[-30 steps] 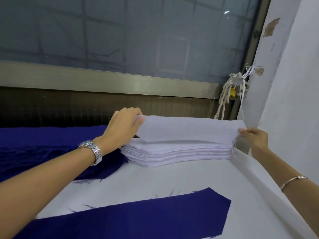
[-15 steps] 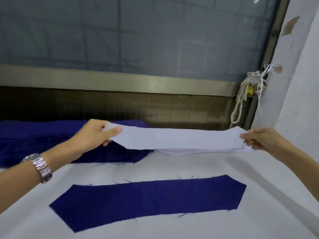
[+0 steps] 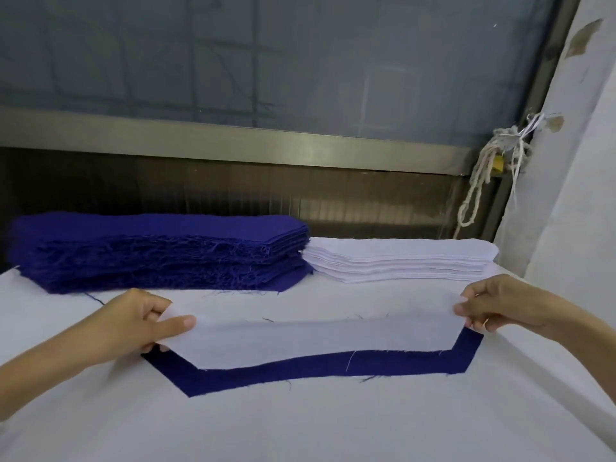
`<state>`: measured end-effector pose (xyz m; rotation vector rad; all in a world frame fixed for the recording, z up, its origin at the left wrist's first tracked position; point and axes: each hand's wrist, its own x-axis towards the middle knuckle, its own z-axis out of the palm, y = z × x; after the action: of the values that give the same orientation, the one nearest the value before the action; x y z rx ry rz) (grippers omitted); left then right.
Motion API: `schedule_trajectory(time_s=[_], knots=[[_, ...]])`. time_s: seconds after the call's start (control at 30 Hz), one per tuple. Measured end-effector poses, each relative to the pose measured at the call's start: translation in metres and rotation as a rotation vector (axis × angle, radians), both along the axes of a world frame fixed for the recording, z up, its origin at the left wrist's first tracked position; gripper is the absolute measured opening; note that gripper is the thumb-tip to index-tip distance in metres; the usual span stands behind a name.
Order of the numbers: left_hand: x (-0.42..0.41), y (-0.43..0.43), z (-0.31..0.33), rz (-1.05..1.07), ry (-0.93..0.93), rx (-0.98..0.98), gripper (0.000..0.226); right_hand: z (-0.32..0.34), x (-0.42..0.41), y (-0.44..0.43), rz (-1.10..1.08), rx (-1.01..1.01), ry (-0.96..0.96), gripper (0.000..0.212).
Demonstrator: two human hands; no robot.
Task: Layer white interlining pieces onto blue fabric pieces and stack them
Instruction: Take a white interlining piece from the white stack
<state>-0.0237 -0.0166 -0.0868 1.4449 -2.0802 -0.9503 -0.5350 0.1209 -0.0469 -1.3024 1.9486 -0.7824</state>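
A long white interlining piece (image 3: 313, 341) is stretched between my hands just over a single blue fabric piece (image 3: 300, 370) lying flat on the white table. My left hand (image 3: 140, 325) pinches its left end and my right hand (image 3: 496, 306) pinches its right end. The white piece covers the far half of the blue one; the blue near edge and both angled ends show. Behind, a thick stack of blue fabric pieces (image 3: 160, 251) sits at the left and a stack of white interlining pieces (image 3: 400, 265) at the right.
The white table cover (image 3: 300, 421) spreads toward me. A window with a metal sill (image 3: 233, 141) runs along the back. A knotted rope (image 3: 480, 181) hangs at the right corner beside a white wall (image 3: 566, 195).
Both hands have carried the white piece from the interlining stack toward me and lowered it over the single blue piece. The view has shifted, bringing both stacks into sight.
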Motion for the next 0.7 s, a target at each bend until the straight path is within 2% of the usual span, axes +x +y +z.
schedule_trajectory(time_s=[0.07, 0.2, 0.33, 0.7], knots=[[0.003, 0.003, -0.003, -0.015, -0.031, -0.017, 0.055, -0.003, 0.002, 0.003, 0.009, 0.033, 0.008, 0.017], [0.006, 0.006, -0.007, -0.026, -0.118, -0.128, 0.072, -0.007, 0.005, 0.005, 0.043, 0.064, 0.024, 0.017], [0.005, 0.008, -0.012, -0.035, -0.168, -0.249, 0.062, -0.009, 0.008, 0.006, 0.069, 0.086, 0.058, 0.016], [0.007, 0.004, -0.027, 0.002, -0.197, -0.36, 0.062, -0.018, 0.003, 0.002, 0.087, 0.118, 0.17, 0.026]])
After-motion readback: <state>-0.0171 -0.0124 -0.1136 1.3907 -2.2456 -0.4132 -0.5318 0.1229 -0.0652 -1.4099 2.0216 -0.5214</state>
